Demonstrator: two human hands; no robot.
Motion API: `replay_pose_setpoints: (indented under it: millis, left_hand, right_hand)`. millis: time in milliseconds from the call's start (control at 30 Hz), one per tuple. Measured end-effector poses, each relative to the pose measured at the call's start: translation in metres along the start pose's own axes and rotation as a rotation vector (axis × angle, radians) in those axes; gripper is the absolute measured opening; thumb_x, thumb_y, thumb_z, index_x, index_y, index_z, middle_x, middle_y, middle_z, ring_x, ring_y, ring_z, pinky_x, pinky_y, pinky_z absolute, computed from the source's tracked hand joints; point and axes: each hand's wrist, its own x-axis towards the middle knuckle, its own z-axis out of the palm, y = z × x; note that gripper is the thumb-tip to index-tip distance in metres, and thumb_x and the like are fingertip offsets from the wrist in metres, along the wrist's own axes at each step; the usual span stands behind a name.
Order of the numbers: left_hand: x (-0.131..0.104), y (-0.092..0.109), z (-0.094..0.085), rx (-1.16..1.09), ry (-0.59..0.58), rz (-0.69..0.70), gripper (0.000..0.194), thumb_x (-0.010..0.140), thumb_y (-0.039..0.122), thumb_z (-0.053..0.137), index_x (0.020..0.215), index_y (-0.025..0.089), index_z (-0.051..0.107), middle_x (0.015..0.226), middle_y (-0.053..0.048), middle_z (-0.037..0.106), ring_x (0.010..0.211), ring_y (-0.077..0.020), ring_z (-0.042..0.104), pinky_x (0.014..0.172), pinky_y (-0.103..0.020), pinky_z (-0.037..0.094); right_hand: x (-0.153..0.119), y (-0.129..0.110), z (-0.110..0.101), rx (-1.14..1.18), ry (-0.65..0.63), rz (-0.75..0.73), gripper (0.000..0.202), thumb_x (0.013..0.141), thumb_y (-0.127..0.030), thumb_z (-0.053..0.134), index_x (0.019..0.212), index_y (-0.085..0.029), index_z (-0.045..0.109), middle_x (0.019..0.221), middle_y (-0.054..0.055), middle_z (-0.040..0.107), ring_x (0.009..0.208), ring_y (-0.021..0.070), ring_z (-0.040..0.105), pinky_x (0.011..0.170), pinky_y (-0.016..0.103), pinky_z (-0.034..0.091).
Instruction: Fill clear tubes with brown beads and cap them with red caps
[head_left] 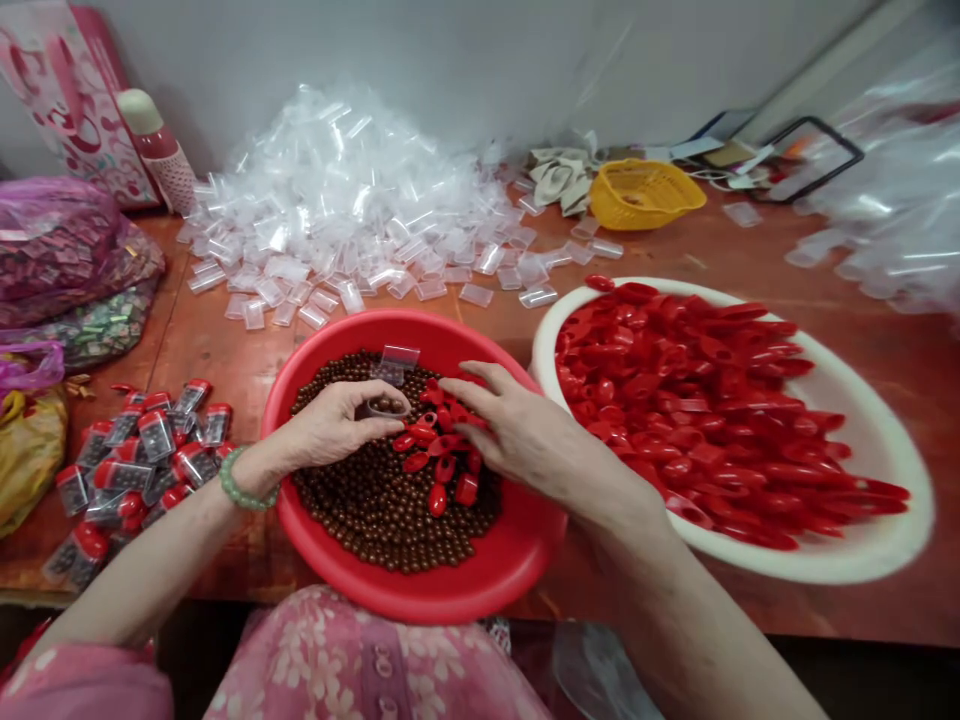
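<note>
Your L hand (330, 425) pinches a clear plastic oval sleeve (388, 411) btwn thumb & fingers, over a round red plastic basin (480, 592) w/ shiny brown round beads (375, 512). Your R hand (521, 435)'s at small glossy red plastic caps (444, 468) atop the beads, fingers curved; can't tell if they're gripping any.
</note>
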Motion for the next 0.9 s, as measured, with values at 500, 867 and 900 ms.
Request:
replay_pose_setpoints:
  millis: [500,867,900]
  left_hand:
    - [-0.034,-0.006,0.002,-0.141,-0.108,0.016,0.025,0.083,0.028,0.061,0.102,0.012,0.065,0.094,-0.005,0.067,0.087,-0.0169,0.06,0.083,-0.029,0.048]
    - [-0.039,-0.017,-0.007,-0.225,-0.111,0.004,0.013,0.08,0.023,0.063,0.089,0.014,0.063,0.082,0.0,0.063,0.077,-0.0121,0.057,0.075,-0.024,0.045]
    - [-0.039,-0.018,-0.008,-0.235,-0.103,-0.005,0.014,0.079,0.022,0.064,0.09,0.014,0.063,0.083,-0.001,0.064,0.078,-0.0124,0.058,0.077,-0.025,0.045]
  right_hand:
    - [0.024,-0.046,-0.015,0.618,-0.07,-0.471,0.023,0.083,-0.013,0.062,0.105,-0.021,0.058,0.091,0.004,0.057,0.079,0.0141,0.056,0.068,0.027,0.05]
    - [0.034,-0.057,-0.006,0.499,-0.148,-0.425,0.017,0.086,-0.025,0.064,0.076,-0.018,0.053,0.076,0.0,0.054,0.068,0.0108,0.05,0.062,0.024,0.042]
    - [0.031,-0.057,-0.005,0.505,-0.151,-0.378,0.016,0.086,-0.026,0.065,0.077,-0.018,0.053,0.075,0.0,0.055,0.067,0.0106,0.05,0.061,0.023,0.042]
